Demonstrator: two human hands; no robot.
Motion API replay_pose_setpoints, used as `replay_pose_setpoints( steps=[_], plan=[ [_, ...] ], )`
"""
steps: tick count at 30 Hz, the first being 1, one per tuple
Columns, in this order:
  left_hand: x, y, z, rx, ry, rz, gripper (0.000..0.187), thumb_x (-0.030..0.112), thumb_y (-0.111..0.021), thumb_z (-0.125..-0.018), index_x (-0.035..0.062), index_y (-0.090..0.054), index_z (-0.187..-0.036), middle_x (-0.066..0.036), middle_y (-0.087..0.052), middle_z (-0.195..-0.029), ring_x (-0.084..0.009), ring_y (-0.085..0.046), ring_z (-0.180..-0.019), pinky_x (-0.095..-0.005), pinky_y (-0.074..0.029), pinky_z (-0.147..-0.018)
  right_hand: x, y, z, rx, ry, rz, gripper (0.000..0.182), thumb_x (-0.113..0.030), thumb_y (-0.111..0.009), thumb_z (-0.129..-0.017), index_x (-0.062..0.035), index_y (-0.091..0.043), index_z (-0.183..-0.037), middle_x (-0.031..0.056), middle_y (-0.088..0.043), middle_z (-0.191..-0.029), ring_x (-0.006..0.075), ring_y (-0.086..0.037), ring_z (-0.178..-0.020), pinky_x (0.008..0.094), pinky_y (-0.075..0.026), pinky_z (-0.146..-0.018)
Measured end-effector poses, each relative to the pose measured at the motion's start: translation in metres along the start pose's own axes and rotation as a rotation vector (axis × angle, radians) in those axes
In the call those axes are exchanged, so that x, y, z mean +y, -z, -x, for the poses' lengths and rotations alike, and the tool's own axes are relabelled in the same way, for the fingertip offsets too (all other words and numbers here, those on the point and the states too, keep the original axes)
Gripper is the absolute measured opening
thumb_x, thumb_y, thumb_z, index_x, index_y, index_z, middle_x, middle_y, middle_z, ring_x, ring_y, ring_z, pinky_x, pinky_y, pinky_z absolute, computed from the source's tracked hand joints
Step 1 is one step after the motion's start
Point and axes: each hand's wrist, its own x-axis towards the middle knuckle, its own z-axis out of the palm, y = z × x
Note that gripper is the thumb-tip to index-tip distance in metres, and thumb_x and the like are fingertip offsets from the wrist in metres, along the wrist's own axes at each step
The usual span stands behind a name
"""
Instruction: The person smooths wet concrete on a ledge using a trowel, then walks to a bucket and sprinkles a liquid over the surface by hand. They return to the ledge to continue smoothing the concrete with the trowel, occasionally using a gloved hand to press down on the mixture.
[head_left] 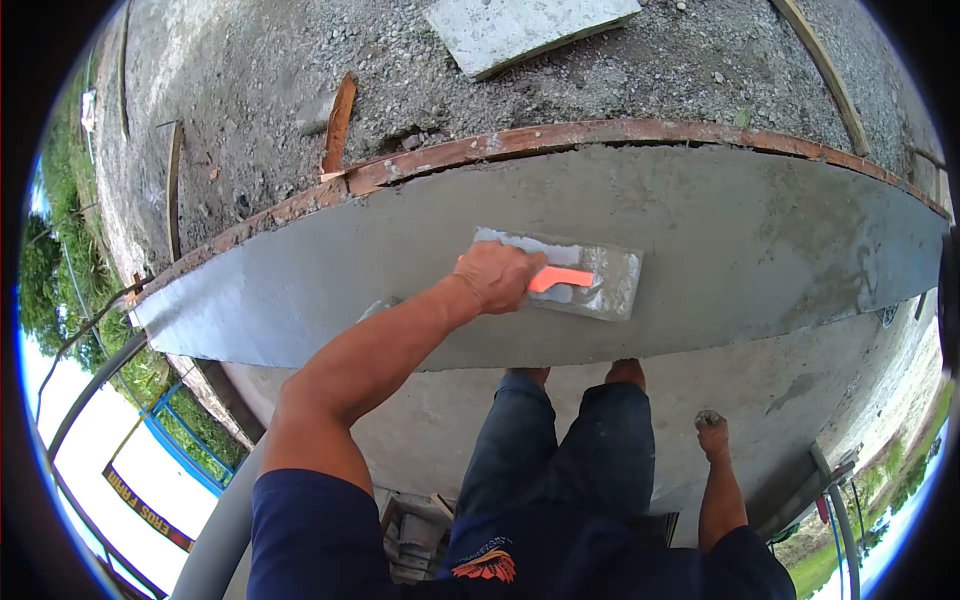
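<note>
My left hand (pixel 500 275) is wrapped round the orange handle of a rectangular plastering trowel (pixel 618 285). The trowel's blade, smeared with grey cement, lies flat over a strip of wet, smooth concrete (pixel 420 215). My right hand (pixel 712 435) is held low beside my right leg, away from the strip, its fingers closed. Grey shows at the fingers; I cannot tell whether it is a lump of mortar or a coating on the skin. Behind my left forearm, a small grey, shiny piece (pixel 380 306) partly shows on the strip.
A wooden form board (pixel 560 133) edges the strip's far side, with a wooden stake (pixel 340 120) against it. Gravel ground beyond holds a pale concrete slab (pixel 530 30) and a timber length (pixel 825 75). My legs (pixel 605 430) stand at the near edge, over a concrete floor (pixel 420 420).
</note>
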Motion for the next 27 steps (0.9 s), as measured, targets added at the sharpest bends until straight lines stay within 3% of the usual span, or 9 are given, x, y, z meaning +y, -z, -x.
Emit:
replay_pose_setpoints(
  steps=[6, 9, 10, 13, 16, 17, 19, 20, 27],
  plan=[
    [0.001, 0.033, 0.037, 0.257, -0.060, 0.096, 0.015, 0.013, -0.058, -0.075, 0.0096, -0.055, -0.089, -0.012, -0.063, -0.077, -0.0361, -0.061, -0.075, -0.0428, -0.050, -0.063, -0.049, 0.029, 0.018, 0.076, -0.153, -0.162, 0.013, -0.015, -0.057, -0.084, -0.0092, -0.064, -0.093, -0.0005, -0.057, -0.077, 0.0104, -0.054, -0.069, 0.0263, -0.045, -0.058],
    [-0.095, 0.038, 0.083, 0.354, 0.342, 0.036, 0.015, 0.017, -0.052, -0.082, 0.0038, -0.057, -0.088, -0.020, -0.064, -0.079, -0.0405, -0.061, -0.079, -0.0453, -0.049, -0.068, -0.042, 0.023, 0.012, 0.072, -0.182, -0.165, 0.013, -0.015, -0.057, -0.084, -0.0089, -0.063, -0.094, 0.0004, -0.057, -0.078, 0.0112, -0.054, -0.069, 0.0269, -0.046, -0.059],
    [-0.128, 0.034, 0.100, 0.538, 0.379, 0.030, 0.018, 0.019, -0.054, -0.083, 0.0018, -0.061, -0.082, -0.018, -0.067, -0.079, -0.0335, -0.066, -0.074, -0.0419, -0.051, -0.063, -0.044, 0.020, 0.010, 0.055, -0.190, -0.150, 0.013, -0.015, -0.057, -0.084, -0.0090, -0.063, -0.094, 0.0003, -0.057, -0.078, 0.0113, -0.054, -0.069, 0.0270, -0.046, -0.059],
    [-0.189, 0.033, 0.129, 0.568, 1.092, 0.864, 0.013, 0.016, -0.057, -0.081, 0.0077, -0.065, -0.074, -0.006, -0.068, -0.072, -0.0197, -0.066, -0.064, -0.0353, -0.049, -0.054, -0.049, 0.002, 0.004, 0.050, -0.124, -0.127, 0.011, -0.010, -0.058, -0.082, -0.0060, -0.064, -0.091, -0.0002, -0.056, -0.072, 0.0099, -0.051, -0.061, 0.0255, -0.042, -0.053],
    [-0.287, -0.025, 0.135, 0.524, 0.993, 0.539, 0.015, 0.014, -0.057, -0.080, 0.0109, -0.063, -0.067, 0.000, -0.064, -0.063, -0.0139, -0.064, -0.059, -0.0324, -0.046, -0.050, -0.055, -0.010, -0.002, 0.038, -0.062, -0.134, 0.010, -0.006, -0.059, -0.080, -0.0040, -0.064, -0.089, -0.0006, -0.056, -0.069, 0.0087, -0.048, -0.055, 0.0250, -0.039, -0.050],
    [-0.276, -0.024, 0.130, 0.527, 0.907, 0.416, 0.016, 0.014, -0.057, -0.080, 0.0119, -0.063, -0.065, 0.003, -0.063, -0.060, -0.0120, -0.063, -0.057, -0.0314, -0.045, -0.049, -0.058, -0.011, -0.004, 0.025, -0.047, -0.135, 0.010, -0.006, -0.059, -0.080, -0.0037, -0.064, -0.089, -0.0007, -0.056, -0.068, 0.0085, -0.048, -0.055, 0.0250, -0.039, -0.050],
    [-0.219, -0.009, 0.107, 0.559, 1.134, 0.750, 0.017, 0.013, -0.056, -0.080, 0.0090, -0.061, -0.064, 0.000, -0.061, -0.059, -0.0122, -0.061, -0.057, -0.0315, -0.044, -0.049, -0.061, -0.010, -0.003, 0.031, -0.066, -0.192, 0.010, -0.005, -0.059, -0.080, -0.0034, -0.063, -0.088, -0.0007, -0.056, -0.069, 0.0083, -0.047, -0.054, 0.0251, -0.039, -0.050],
    [-0.198, 0.000, 0.104, 0.769, 1.097, 1.045, 0.015, 0.012, -0.056, -0.077, 0.0044, -0.059, -0.065, -0.005, -0.058, -0.057, -0.0150, -0.058, -0.051, -0.0345, -0.041, -0.045, -0.063, -0.008, -0.005, 0.032, -0.071, -0.218, 0.010, -0.005, -0.059, -0.079, -0.0032, -0.063, -0.088, -0.0008, -0.056, -0.069, 0.0082, -0.047, -0.054, 0.0252, -0.038, -0.050],
    [-0.097, -0.002, 0.039, 0.864, 1.009, 1.029, 0.008, 0.005, -0.057, -0.072, -0.0023, -0.059, -0.073, -0.005, -0.056, -0.057, -0.0171, -0.052, -0.045, -0.0348, -0.038, -0.041, -0.017, -0.008, -0.043, -0.050, 0.018, -0.060, 0.009, -0.005, -0.056, -0.081, -0.0063, -0.062, -0.088, -0.0017, -0.056, -0.073, 0.0096, -0.050, -0.060, 0.0251, -0.041, -0.053]
  ],
)
